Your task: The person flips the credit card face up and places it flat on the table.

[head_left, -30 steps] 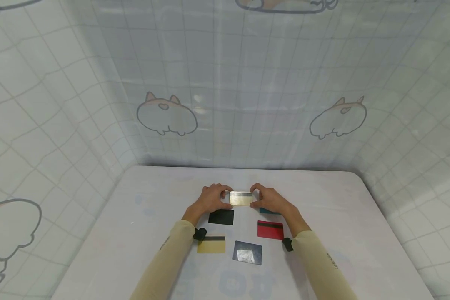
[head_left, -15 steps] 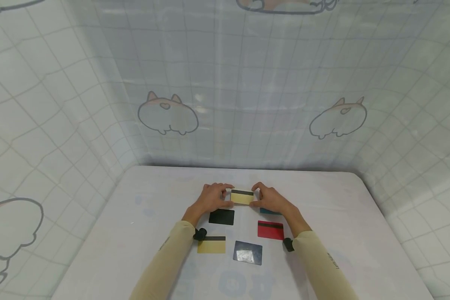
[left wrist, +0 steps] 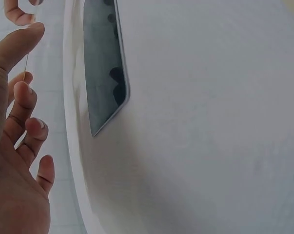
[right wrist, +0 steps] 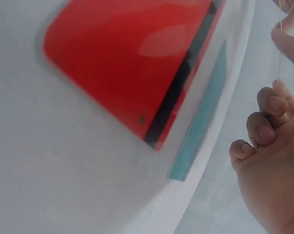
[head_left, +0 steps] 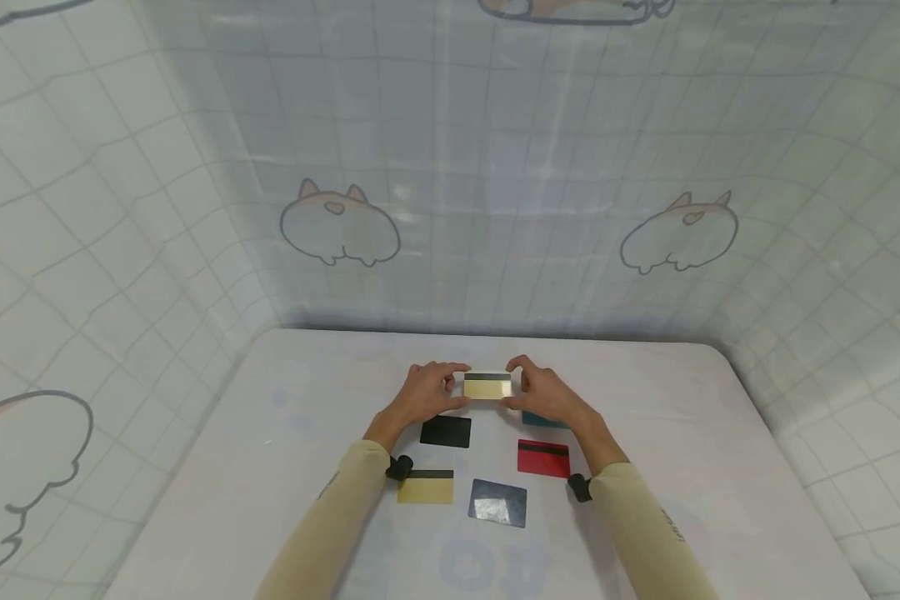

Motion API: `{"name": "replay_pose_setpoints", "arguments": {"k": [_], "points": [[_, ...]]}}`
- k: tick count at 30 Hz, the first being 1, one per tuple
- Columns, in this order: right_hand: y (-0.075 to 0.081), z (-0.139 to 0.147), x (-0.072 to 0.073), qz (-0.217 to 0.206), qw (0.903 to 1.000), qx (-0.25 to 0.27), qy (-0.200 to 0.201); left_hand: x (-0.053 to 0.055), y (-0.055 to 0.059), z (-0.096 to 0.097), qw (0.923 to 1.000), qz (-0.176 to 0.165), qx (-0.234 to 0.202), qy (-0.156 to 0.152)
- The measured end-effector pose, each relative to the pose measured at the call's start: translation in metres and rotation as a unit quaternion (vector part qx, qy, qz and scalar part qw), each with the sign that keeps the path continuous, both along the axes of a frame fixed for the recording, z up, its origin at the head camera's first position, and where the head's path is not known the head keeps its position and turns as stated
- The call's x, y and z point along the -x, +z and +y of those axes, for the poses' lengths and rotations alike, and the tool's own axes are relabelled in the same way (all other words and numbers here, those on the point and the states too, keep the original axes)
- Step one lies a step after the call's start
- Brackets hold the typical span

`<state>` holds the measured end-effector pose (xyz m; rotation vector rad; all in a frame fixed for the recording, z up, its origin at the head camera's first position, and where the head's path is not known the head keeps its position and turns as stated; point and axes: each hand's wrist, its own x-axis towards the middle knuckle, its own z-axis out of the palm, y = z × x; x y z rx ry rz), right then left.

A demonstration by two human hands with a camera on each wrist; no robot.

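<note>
Between my two hands a yellow card with a dark magnetic stripe (head_left: 487,387) is held up by its short ends, stripe along the top. My left hand (head_left: 423,392) pinches its left end between thumb and fingertips; my right hand (head_left: 549,395) does likewise at the right end. In both wrist views the card shows only as a thin edge. Below the left hand lies a black card (head_left: 446,432), seen in the left wrist view as a dark glossy card (left wrist: 104,58). Under the right hand lies a teal card (head_left: 544,420), partly hidden, with a red striped card (head_left: 543,459) nearer.
Another yellow striped card (head_left: 426,488) and a dark blue-grey card (head_left: 498,503) lie nearer on the white table (head_left: 307,500). A gridded white curtain (head_left: 510,200) with animal drawings rises behind the table's far edge and on both sides.
The held yellow card has tilted, its shine shifting, and has risen slightly with both hands. The cards on the table stay in their arrangement.
</note>
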<state>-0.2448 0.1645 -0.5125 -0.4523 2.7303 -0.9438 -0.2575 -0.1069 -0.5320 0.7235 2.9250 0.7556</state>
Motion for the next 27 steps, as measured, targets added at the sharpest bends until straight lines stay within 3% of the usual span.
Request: {"name": "replay_pose_setpoints", "arguments": {"k": [6,18,27], "points": [[0.000,0.004,-0.003,0.018,0.9995,0.025,0.004,-0.002,0.000,0.001,0.9998,-0.001,0.017,-0.004],[-0.003,0.001,-0.008,0.042,0.9936,0.104,0.012,-0.007,0.003,0.002,0.9999,0.001,0.009,-0.008],[-0.005,-0.006,-0.009,0.028,0.9906,0.134,0.000,-0.009,0.005,0.006,0.9999,0.001,0.003,-0.015]]}}
